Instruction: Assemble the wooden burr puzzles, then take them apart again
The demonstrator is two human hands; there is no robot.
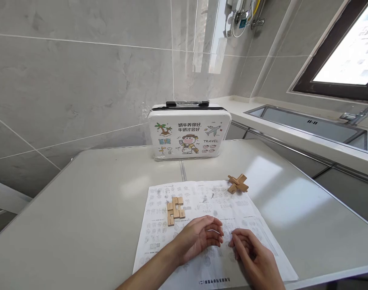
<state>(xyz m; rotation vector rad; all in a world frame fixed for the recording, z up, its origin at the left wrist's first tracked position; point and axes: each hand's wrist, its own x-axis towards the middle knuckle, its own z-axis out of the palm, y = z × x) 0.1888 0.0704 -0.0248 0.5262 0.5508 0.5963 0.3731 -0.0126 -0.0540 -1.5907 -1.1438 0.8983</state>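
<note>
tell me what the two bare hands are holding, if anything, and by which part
Nothing visibly held: the left hand and right hand curl loosely over the white printed paper sheet, apart from the light-brown wooden blocks.

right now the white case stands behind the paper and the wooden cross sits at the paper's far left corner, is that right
Not quite: in the head view the wooden cross sits at the paper's far right corner, not the left. The white case does stand behind the paper.
</note>
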